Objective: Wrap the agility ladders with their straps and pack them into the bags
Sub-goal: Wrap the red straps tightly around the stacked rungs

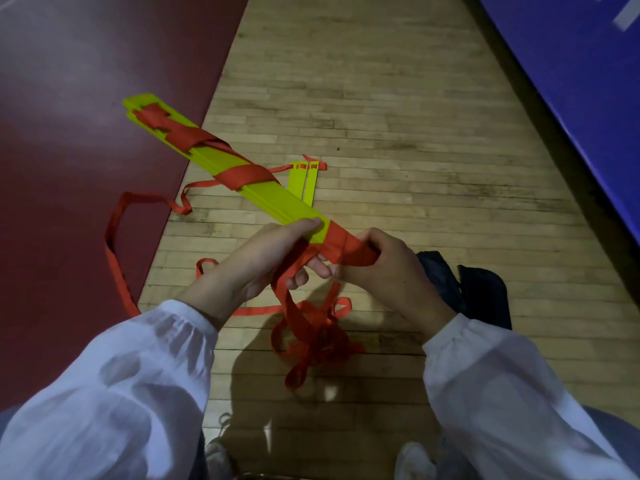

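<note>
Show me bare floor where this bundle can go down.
Bare wooden floor lies between the loose rungs and the blue mat; the red mat is free at its far part too. Crowded near you: tangled straps, dark bag.

Rungs [266, 194] yellow-green; strap [242, 174] red-orange; sleeves [114, 386] white; bag [481, 292] dark navy; mats maroon [86, 98] and blue [571, 81]; floor [381, 133] pale wood.

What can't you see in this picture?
All in the head view:
- The stack's near end: covered by the wrapped strap and the right hand.
- The bag: partly behind the right hand and sleeve.
- The loose rungs' near ends: behind the stack.
- The strap's free end: lost in the floor tangle.
</note>
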`<control>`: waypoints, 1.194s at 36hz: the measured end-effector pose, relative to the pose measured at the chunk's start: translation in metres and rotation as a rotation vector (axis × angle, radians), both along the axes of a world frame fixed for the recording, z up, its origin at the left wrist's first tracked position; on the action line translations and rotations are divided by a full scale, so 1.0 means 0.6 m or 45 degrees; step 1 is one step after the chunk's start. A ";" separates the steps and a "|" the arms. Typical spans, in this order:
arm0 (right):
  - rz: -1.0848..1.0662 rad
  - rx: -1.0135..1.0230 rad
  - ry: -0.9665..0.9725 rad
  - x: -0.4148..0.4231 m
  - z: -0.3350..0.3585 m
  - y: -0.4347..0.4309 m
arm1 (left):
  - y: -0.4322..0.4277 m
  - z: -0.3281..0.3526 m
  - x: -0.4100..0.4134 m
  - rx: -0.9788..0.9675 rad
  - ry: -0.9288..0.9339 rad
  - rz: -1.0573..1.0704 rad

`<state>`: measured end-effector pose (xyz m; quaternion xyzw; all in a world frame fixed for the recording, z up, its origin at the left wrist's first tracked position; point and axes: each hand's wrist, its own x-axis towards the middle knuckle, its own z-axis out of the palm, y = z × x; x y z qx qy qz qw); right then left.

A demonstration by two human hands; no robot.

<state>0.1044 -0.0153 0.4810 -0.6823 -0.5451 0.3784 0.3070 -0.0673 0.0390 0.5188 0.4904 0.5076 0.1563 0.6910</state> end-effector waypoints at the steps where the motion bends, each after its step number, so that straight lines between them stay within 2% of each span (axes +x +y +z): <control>1: 0.009 -0.007 -0.005 0.001 -0.001 0.000 | 0.000 -0.002 0.000 0.004 0.002 0.005; 11: 0.285 -0.269 0.105 0.017 0.021 0.003 | -0.006 -0.005 -0.004 -0.086 -0.027 -0.020; 15: 0.346 -0.377 0.180 0.024 0.028 0.002 | -0.014 0.001 -0.002 -0.029 -0.092 -0.085; 22: 0.311 -0.194 0.165 0.028 0.036 0.003 | -0.017 0.020 0.000 0.068 -0.132 -0.158; 31: 0.237 -0.090 0.021 0.017 0.019 0.000 | -0.008 0.015 -0.005 -0.100 -0.065 -0.161; 43: 0.201 0.035 -0.118 0.009 0.010 -0.001 | 0.000 0.013 -0.006 -0.160 0.030 -0.134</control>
